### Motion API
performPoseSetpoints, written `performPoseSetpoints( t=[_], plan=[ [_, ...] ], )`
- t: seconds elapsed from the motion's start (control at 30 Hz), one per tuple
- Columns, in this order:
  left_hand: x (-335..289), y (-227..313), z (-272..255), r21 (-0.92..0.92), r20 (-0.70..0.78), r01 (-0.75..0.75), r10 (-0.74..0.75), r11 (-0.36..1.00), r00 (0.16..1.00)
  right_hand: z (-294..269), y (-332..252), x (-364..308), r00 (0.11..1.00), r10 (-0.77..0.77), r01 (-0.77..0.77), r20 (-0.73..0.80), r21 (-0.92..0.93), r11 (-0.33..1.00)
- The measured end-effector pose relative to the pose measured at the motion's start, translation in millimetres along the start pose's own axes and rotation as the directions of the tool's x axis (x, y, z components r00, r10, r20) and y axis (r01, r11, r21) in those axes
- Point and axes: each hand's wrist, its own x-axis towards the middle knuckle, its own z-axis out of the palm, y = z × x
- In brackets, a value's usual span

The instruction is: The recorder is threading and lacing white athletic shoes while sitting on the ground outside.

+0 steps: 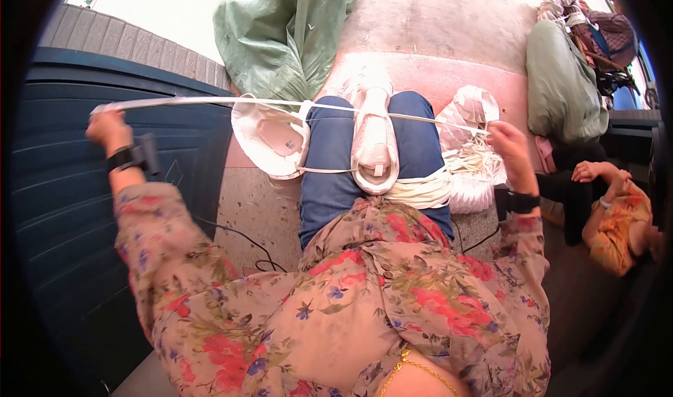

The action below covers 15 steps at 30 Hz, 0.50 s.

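A white shoelace is stretched across my knees, with my left hand closed on one end far out to the left. My right hand is closed on its other side, beyond my right knee. Between my thighs sits a white shoe upper, toe pointing away from me, and the lace crosses over it. Another white shoe upper leans against my left knee, with a thin lace running from it toward the middle one. A bundle of loose white laces lies on my right thigh.
More white shoe uppers and laces are heaped beside my right knee. Green sacks stand ahead and another green sack at right. A dark blue shutter borders my left. Another person sits at right. A black cable crosses the floor.
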Motion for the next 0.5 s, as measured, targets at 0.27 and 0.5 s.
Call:
performPoseSetpoints(
  t=[0.27, 0.5],
  plan=[
    [166.3, -5.5, -138.7, -0.353, 0.294, 0.204, -0.099, 0.913, 0.951, -184.5, -81.7, -22.2, 0.909, -0.405, 0.193, -0.094, 0.958, 0.210],
    [-153.0, 12.7, 16.7, 0.020, 0.857, 0.331, -0.187, 0.943, 0.480, -89.1, -126.1, -3.0, 0.785, -0.556, 0.491, -0.273, 0.821, 0.291]
  ],
)
